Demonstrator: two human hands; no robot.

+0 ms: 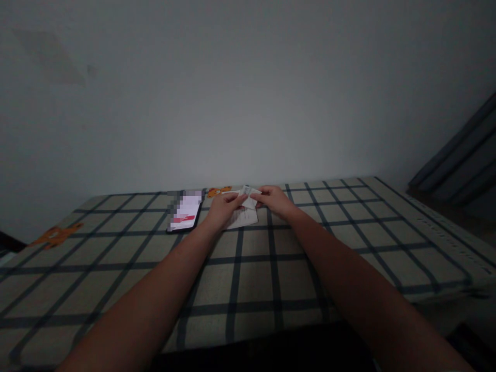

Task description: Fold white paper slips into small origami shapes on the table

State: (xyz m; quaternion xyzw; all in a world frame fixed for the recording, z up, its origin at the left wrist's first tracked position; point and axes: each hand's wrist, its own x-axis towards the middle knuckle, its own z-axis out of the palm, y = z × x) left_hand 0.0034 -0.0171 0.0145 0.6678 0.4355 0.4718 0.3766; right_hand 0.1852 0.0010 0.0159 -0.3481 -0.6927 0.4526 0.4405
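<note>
Both arms reach forward over a checked tablecloth. A small folded piece of paper (pixel 249 200), pale with faint print, is pinched between my two hands. My left hand (pixel 223 209) grips its left edge with thumb and fingers closed. On the other side, my right hand (pixel 276 200) has its thumb and fingertips closed on the right edge. A larger white sheet (pixel 244 218) with faint marks lies flat on the cloth just below, partly covered by my left hand and the folded paper.
Left of my hands lies a phone (pixel 186 211) with a lit, partly blurred screen. The checked tablecloth (pixel 256 279) has orange bear prints. A grey wall (pixel 248 93) rises right behind the table. Dark folded fabric (pixel 461 155) is at the right.
</note>
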